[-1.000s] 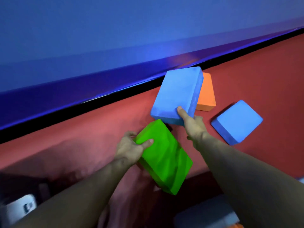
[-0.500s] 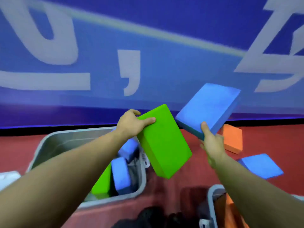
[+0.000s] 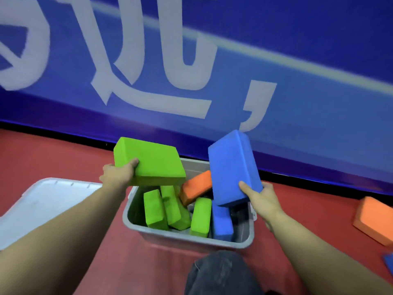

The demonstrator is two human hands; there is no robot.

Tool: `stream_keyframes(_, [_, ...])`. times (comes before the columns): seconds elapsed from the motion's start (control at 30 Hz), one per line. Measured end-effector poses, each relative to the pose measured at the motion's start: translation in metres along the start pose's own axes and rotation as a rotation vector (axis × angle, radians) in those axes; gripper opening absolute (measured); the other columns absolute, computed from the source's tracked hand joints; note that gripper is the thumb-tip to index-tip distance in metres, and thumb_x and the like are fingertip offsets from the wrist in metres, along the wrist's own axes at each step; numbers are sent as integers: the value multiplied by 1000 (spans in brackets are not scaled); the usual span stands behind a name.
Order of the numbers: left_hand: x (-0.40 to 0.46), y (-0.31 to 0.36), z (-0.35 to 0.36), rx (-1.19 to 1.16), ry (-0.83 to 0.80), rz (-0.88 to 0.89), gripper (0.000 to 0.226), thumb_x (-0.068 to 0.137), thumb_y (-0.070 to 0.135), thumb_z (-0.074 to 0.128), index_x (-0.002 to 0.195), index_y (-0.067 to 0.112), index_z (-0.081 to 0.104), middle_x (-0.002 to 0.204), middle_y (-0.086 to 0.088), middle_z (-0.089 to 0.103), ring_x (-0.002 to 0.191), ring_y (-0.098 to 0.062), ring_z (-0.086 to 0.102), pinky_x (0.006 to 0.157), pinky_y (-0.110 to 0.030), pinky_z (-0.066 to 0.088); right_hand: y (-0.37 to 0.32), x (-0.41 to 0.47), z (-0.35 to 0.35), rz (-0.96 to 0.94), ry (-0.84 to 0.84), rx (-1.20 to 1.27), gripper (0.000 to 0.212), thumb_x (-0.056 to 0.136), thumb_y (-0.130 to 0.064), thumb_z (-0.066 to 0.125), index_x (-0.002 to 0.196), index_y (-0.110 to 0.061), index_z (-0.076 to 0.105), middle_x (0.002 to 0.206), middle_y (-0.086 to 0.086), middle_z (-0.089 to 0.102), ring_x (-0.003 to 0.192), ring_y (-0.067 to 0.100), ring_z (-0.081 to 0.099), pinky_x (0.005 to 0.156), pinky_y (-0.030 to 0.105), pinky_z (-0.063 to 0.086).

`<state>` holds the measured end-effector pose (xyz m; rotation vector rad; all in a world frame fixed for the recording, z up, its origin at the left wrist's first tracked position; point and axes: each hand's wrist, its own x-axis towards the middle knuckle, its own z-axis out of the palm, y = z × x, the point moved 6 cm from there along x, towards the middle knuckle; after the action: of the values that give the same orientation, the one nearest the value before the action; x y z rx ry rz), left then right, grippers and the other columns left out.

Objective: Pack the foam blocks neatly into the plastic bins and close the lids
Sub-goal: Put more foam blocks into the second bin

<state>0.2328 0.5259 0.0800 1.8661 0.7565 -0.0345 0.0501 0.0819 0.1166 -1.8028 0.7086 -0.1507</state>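
Observation:
A grey plastic bin (image 3: 182, 236) stands on the red floor in front of me, with no lid on it. Inside stand three green blocks (image 3: 154, 209) on edge, a blue block (image 3: 222, 222) and a tilted orange block (image 3: 196, 186). My left hand (image 3: 119, 173) grips a green foam block (image 3: 148, 160) held flat above the bin's left rim. Over the right side of the bin, my right hand (image 3: 262, 199) holds a blue foam block (image 3: 232, 167), tilted.
A white bin lid (image 3: 42, 205) lies on the floor to the left of the bin. An orange block (image 3: 374, 220) and a blue corner (image 3: 388, 261) lie at the right. A blue wall with white lettering runs behind. My knee (image 3: 221, 273) is below the bin.
Both hands have carried their blocks from the floor at the right to above the bin. The view has swung left, so the bin sits in the middle.

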Motion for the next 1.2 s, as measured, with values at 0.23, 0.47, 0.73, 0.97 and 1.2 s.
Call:
stream_keyframes(0.23, [-25, -38, 45, -344, -129, -210, 101, 61, 73, 81, 135, 11, 51, 127, -7, 62, 99, -31, 65, 79, -47, 59, 14, 6, 16, -77, -129, -199, 64, 76, -22, 89, 125, -18, 48, 111, -10, 59, 100, 11, 60, 75, 16, 46])
stream_keyframes(0.47, [-29, -38, 89, -410, -288, -303, 66, 93, 53, 65, 141, 10, 49, 125, -12, 62, 95, -27, 68, 53, -37, 58, 44, 18, -5, 2, -363, -207, 82, 59, -18, 98, 127, -32, 56, 125, -3, 67, 113, 16, 67, 101, 44, 54])
stream_keyframes(0.73, [-34, -50, 89, 48, -459, -326, 67, 99, 49, 57, 151, 10, 37, 152, -18, 41, 133, -38, 48, 93, -53, 49, 48, 23, 38, 79, -547, -318, 89, 42, -45, 98, 122, -50, 60, 136, 0, 52, 119, 17, 62, 106, 38, 51])
stream_keyframes(0.97, [-28, -39, 79, 98, -411, -177, 78, 93, 56, 62, 149, 6, 39, 145, -19, 49, 124, -39, 55, 87, -48, 53, 41, 30, 46, 67, -298, -261, 88, 75, -45, 86, 151, -27, 44, 155, 4, 42, 136, 21, 50, 112, 39, 44])
stream_keyframes(1.2, [-98, 17, 122, 406, -519, 274, 80, 98, 54, 55, 153, -1, 36, 157, -16, 41, 143, -34, 42, 118, -41, 34, 23, 23, 9, -54, -158, -304, 65, 92, -41, 71, 149, -20, 47, 152, 0, 49, 139, 20, 47, 114, 37, 39])
